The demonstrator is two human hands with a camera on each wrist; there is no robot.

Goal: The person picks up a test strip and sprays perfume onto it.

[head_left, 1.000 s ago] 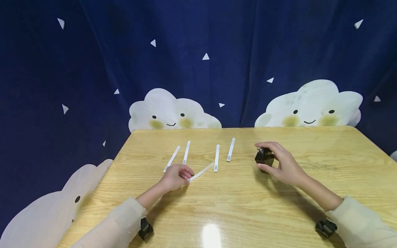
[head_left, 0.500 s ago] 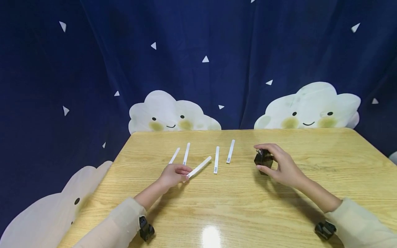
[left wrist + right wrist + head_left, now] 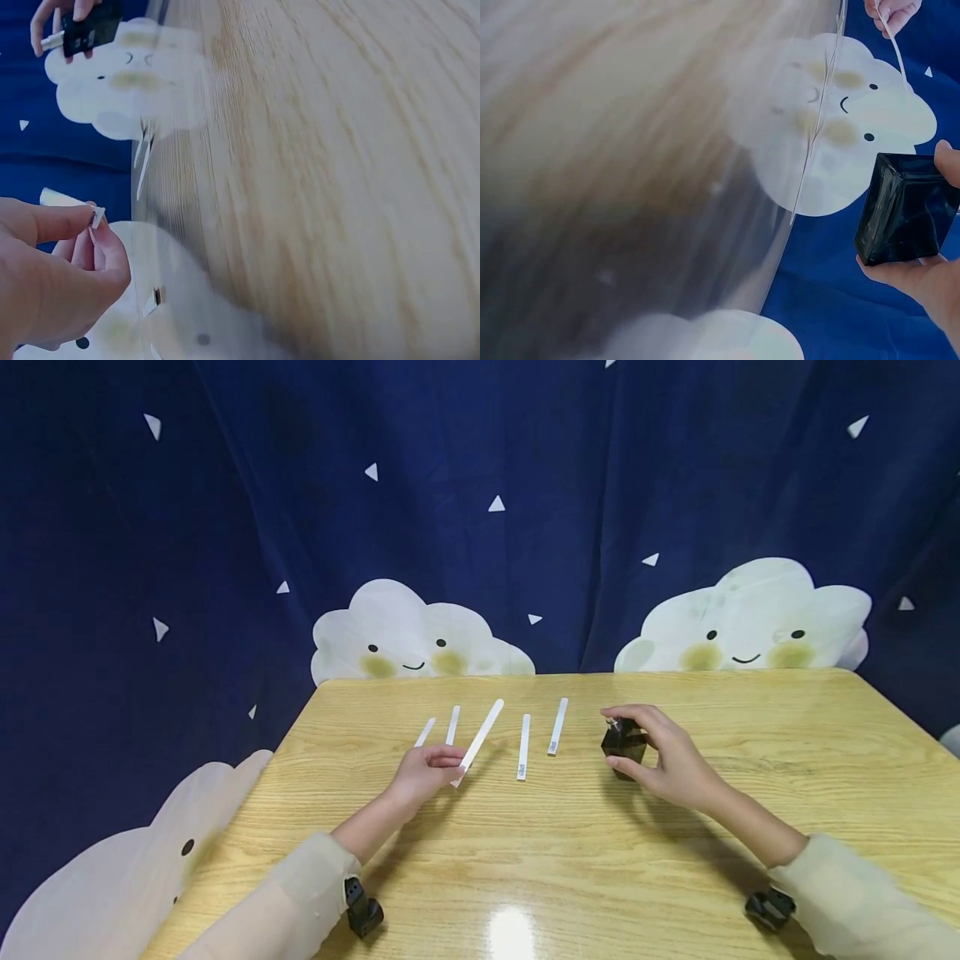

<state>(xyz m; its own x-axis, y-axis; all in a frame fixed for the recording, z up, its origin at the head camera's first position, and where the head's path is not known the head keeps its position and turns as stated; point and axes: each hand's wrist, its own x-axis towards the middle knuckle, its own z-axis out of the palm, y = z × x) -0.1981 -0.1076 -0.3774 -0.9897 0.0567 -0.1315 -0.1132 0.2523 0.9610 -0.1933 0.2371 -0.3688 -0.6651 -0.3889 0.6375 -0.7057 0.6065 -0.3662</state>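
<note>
My left hand [image 3: 422, 774] pinches the lower end of a white paper test strip [image 3: 482, 735] between thumb and fingers. The strip slants up and to the right, above the table. In the left wrist view, thumb and forefinger meet on the strip's printed end [image 3: 96, 217]. My right hand [image 3: 678, 766] grips a dark, square-sided perfume bottle [image 3: 624, 745], thumb at its base and forefinger over the top. A silvery spray nozzle [image 3: 52, 40] shows on that bottle in the left wrist view. The right wrist view shows its glossy black base and side [image 3: 907, 210].
Several more white strips lie on the wooden table [image 3: 570, 860]: one strip [image 3: 523, 747] and another strip [image 3: 558, 727] between my hands, others behind the left hand, partly covered. A dark blue curtain [image 3: 562, 485] with cloud faces hangs beyond the table's far edge.
The held strip has been raised and turned more upright. The left hand has shifted slightly away from me. The right hand has moved a little left with the bottle.
</note>
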